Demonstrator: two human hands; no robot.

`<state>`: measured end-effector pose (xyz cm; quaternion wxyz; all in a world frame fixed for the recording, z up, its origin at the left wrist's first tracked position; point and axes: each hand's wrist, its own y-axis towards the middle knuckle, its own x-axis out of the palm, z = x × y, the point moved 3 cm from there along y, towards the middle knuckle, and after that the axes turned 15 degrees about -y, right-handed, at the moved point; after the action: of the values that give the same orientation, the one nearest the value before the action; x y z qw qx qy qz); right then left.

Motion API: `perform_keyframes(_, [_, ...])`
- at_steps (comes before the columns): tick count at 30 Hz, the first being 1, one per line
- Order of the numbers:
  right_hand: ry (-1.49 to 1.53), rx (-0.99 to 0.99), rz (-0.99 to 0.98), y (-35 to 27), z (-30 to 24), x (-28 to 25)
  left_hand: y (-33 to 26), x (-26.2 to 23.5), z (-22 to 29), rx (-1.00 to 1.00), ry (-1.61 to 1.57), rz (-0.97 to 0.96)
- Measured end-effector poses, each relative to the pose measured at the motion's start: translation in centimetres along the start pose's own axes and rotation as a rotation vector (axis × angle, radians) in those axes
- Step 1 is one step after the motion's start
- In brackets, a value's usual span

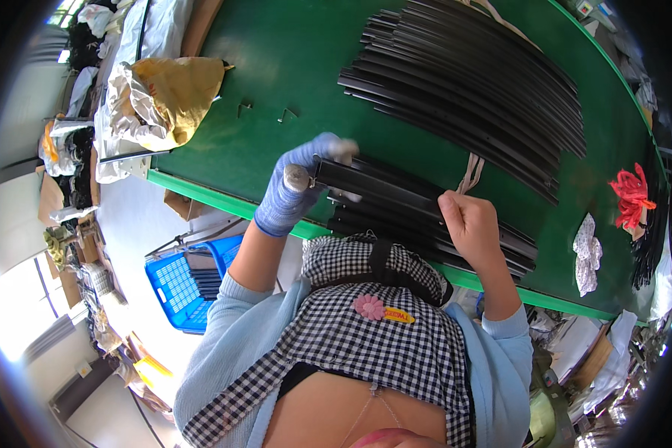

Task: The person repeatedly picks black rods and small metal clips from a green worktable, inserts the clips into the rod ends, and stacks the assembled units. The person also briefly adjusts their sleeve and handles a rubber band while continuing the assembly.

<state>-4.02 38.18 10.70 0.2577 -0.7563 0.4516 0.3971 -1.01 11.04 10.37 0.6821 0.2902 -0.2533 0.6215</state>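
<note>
My left hand [282,196], in a blue knitted glove with grey fingertips, is closed around the left end of a long black rail [388,187]. Its fingers are a little blurred. A small piece of metal shows at that end, by the thumb. My bare right hand [472,228] grips the same rail farther right, thumb on top, its other fingers mostly hidden. Beneath the rail, at the table's near edge, lies a small pile of similar black rails [362,220]. A large stack of black rails [470,82] spreads across the table beyond my hands.
Two bent metal wire pieces [287,114] lie on the green table [299,45]. A yellow-and-white sack [179,89] sits at the left corner. A cream strap [470,173] runs under the stack. Patterned cloth [587,254] and red material [632,196] lie right. A blue basket [173,287] stands below.
</note>
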Motion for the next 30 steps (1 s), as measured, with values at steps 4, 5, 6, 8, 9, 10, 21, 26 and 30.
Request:
perform_keyframes(4, [0.008, 0.035, -0.013, -1.1, -0.4, -0.9, -0.4, 0.9, -0.5, -0.137, -0.107, -0.050])
perform_keyframes(5, [0.005, 0.048, -0.017, -1.4, -0.5, -1.2, -0.4, 1.3, -0.4, -0.151, -0.098, -0.053])
perform_keyframes(6, [0.007, 0.055, -0.024, -1.6, -0.5, -1.3, -0.4, 1.6, -0.3, -0.165, -0.090, -0.056])
perform_keyframes(8, [0.012, 0.069, -0.040, -2.0, -0.4, -1.4, -0.5, 1.9, -0.7, -0.162, -0.043, -0.053])
perform_keyframes(9, [0.034, 0.100, -0.057, -2.2, -0.2, -1.2, -0.7, 1.9, -1.1, -0.242, -0.104, 0.018])
perform_keyframes(10, [0.056, 0.131, -0.074, -2.5, 0.2, -0.7, -1.1, 2.0, -1.5, -0.322, -0.165, 0.089])
perform_keyframes(21, [0.026, 0.192, -0.110, -4.0, -0.3, -0.2, -2.0, 0.3, -2.3, -0.626, -0.616, -0.035])
perform_keyframes(26, [-0.035, 0.184, -0.109, -4.1, -0.4, -0.5, -2.5, 0.3, -2.2, -0.667, -0.543, 0.071])
perform_keyframes(30, [-0.041, 0.200, -0.081, -3.8, -0.1, -0.3, -2.5, 0.4, -1.5, -0.574, -0.483, 0.162])
